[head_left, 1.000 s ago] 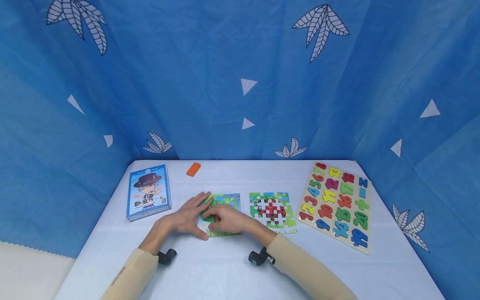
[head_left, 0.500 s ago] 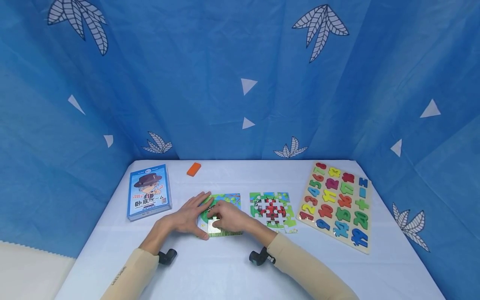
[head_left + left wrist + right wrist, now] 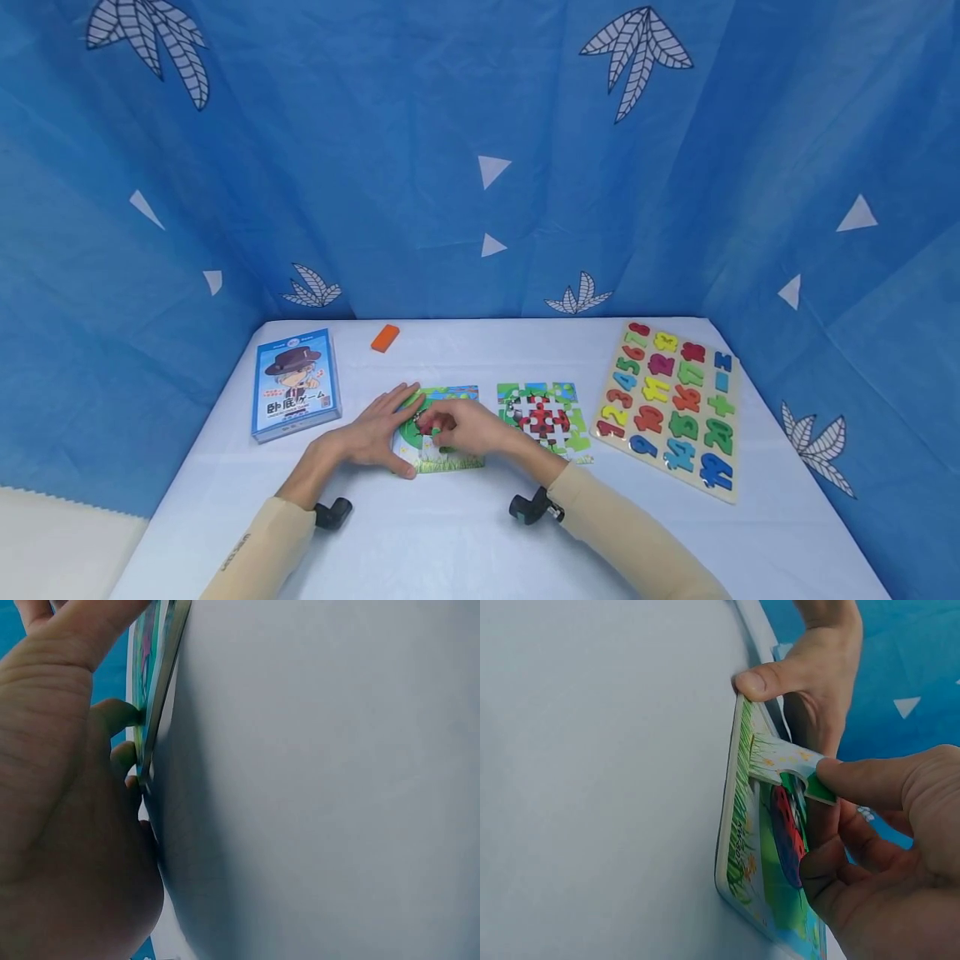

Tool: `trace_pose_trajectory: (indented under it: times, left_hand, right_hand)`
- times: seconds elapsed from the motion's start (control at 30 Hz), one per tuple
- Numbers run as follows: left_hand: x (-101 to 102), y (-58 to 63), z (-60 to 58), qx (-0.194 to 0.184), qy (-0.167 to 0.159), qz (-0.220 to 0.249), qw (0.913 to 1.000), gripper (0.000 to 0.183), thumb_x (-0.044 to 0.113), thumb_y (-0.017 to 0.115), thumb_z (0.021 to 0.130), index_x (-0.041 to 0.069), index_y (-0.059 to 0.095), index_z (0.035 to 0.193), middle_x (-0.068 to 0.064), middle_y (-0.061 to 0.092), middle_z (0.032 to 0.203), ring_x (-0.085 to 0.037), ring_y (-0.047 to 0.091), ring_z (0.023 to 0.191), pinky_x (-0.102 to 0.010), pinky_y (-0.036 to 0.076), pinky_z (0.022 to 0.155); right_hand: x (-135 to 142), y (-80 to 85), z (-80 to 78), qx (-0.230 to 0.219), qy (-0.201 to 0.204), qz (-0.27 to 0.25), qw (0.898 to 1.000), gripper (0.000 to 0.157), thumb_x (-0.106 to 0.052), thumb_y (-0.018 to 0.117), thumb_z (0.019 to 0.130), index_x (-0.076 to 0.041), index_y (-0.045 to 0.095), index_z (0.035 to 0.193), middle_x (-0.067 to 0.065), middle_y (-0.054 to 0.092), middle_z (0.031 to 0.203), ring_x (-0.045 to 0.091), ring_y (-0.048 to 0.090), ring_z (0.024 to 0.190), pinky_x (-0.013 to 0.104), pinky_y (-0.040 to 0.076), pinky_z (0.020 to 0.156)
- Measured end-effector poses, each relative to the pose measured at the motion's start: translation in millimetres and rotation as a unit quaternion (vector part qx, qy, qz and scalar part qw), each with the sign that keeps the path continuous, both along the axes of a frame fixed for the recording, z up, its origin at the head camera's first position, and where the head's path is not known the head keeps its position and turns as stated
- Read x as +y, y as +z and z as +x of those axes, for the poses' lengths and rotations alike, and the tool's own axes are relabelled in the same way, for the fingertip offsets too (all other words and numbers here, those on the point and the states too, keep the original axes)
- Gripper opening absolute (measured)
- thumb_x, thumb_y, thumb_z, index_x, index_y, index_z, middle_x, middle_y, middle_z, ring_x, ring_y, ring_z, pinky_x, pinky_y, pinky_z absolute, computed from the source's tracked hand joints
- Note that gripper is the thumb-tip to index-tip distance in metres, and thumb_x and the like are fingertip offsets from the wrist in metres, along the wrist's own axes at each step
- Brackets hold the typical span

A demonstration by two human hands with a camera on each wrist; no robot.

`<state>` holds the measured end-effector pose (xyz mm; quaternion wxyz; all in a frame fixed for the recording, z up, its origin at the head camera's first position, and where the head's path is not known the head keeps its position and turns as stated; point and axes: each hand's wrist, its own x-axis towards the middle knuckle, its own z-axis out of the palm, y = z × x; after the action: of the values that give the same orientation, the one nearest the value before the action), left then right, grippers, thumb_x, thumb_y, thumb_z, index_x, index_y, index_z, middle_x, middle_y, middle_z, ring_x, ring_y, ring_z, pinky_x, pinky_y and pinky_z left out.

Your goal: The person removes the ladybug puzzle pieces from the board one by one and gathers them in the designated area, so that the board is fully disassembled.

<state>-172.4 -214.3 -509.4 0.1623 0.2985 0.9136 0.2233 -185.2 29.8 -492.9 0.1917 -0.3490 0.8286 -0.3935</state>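
A ladybug jigsaw board [image 3: 452, 462] lies in front of me. My left hand [image 3: 375, 429] is spread over its left side, thumb at the near edge and fingers towards the far edge. Over the board's middle, my right hand [image 3: 472, 429] pinches a puzzle piece [image 3: 780, 759] between thumb and fingers. The piece is pale with orange flowers and a green corner; in the right wrist view it stands tilted up by the grass border. The left wrist view shows the left hand [image 3: 67, 772] beside the board's edge [image 3: 166, 671].
Loosely joined ladybug puzzle pieces [image 3: 543, 421] lie just right of the board. Farther right is a wooden number board [image 3: 663, 479]. A blue card-game box [image 3: 295, 383] stands at left, an orange block [image 3: 386, 338] behind. Blue curtains [image 3: 465, 167] surround the white table [image 3: 420, 550].
My right hand has shifted slightly up and right over the board, with the pinched piece turning from a bright, glaring tilt to a raised one. The left hand has stayed in place.
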Motion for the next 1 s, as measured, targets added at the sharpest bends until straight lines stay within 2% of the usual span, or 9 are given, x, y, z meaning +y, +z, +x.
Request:
trace_pose_trajectory:
  times: [0.17,0.37,0.6,0.8,1.0]
  left_hand:
    - [1.1,-0.2,-0.9,0.001,0.001,-0.008,1.0000,0.124,0.069,0.080,0.069,0.010,0.021,0.161,-0.011,0.004,0.170,-0.037,-0.001,0.155,-0.061,0.008,0.122]
    - [2.0,-0.8,-1.3,-0.002,0.005,-0.012,0.9999,0.126,0.070,0.080,0.068,0.010,0.020,0.161,-0.011,0.004,0.170,-0.037,-0.001,0.155,-0.059,0.009,0.123]
    - [0.7,-1.6,-0.6,-0.003,0.010,-0.011,0.9999,0.128,0.072,0.080,0.066,0.011,0.020,0.162,-0.011,0.003,0.170,-0.037,-0.001,0.155,-0.060,0.008,0.123]
    - [0.5,-0.8,0.0,-0.006,0.011,-0.005,0.9999,0.127,0.070,0.081,0.067,0.010,0.021,0.161,-0.012,0.004,0.170,-0.037,-0.001,0.155,-0.060,0.008,0.123]
    - [1.4,-0.3,0.3,-0.005,0.011,-0.005,0.9999,0.127,0.071,0.080,0.067,0.010,0.021,0.161,-0.012,0.004,0.170,-0.037,-0.001,0.155,-0.060,0.008,0.123]
  right_hand:
    - [14.9,4.5,0.2,-0.027,-0.009,-0.008,1.000,0.020,-0.010,0.071,0.093,-0.017,0.074,0.111,-0.004,0.069,0.095,0.007,0.058,0.078,0.022,0.050,0.068]
    - [47.7,13.5,-4.3,-0.044,-0.038,0.000,0.998,0.010,-0.020,0.071,0.095,-0.025,0.075,0.102,-0.012,0.070,0.094,0.014,0.060,0.074,0.027,0.050,0.063]
    - [85.9,16.1,-8.1,-0.071,-0.069,0.005,0.995,0.008,-0.020,0.073,0.093,-0.019,0.072,0.101,-0.007,0.071,0.090,0.017,0.066,0.083,0.033,0.051,0.069]
    - [107.1,9.3,-7.8,-0.060,-0.085,0.035,0.994,0.006,-0.019,0.077,0.090,-0.019,0.071,0.093,-0.007,0.070,0.080,0.014,0.062,0.073,0.030,0.050,0.066]
    - [116.8,1.2,-4.4,-0.033,-0.090,0.058,0.994,0.007,-0.018,0.078,0.089,-0.020,0.072,0.090,-0.008,0.067,0.080,0.013,0.060,0.074,0.028,0.052,0.065]
